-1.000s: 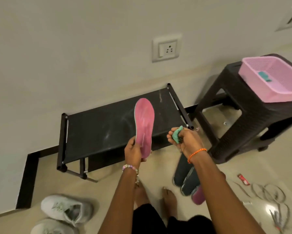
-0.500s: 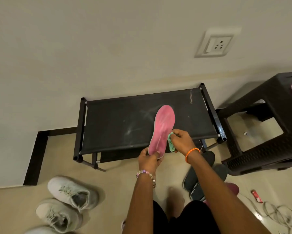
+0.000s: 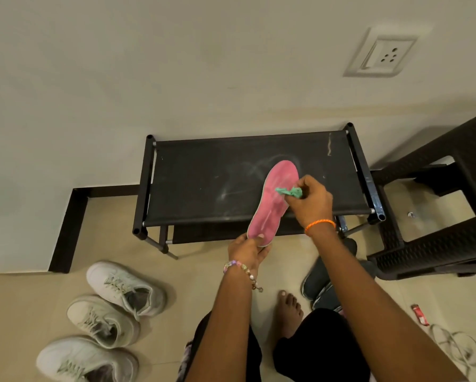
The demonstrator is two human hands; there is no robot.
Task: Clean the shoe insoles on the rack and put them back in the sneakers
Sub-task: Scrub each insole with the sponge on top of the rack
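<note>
Over the rack [image 3: 203, 186], at its 3 o'clock end — right hand [image 3: 311, 201], pinching a green cloth [image 3: 290, 192], has climbed from mid-sole to the toe half of the pink insole [image 3: 272, 202]. Left hand [image 3: 248, 250] grips the heel. Wiping underway; 3 sneakers [image 3: 124, 288] wait at 7 o'clock.

Both hands [image 3: 248, 250] [image 3: 312, 201] pinch shut (arms extended forward).

Home entryway corner: shoe rack [image 3: 256, 183] against painted wall, wall socket [image 3: 383, 55], sneakers [image 3: 124, 288] on tiled floor [image 3: 198, 282].
</note>
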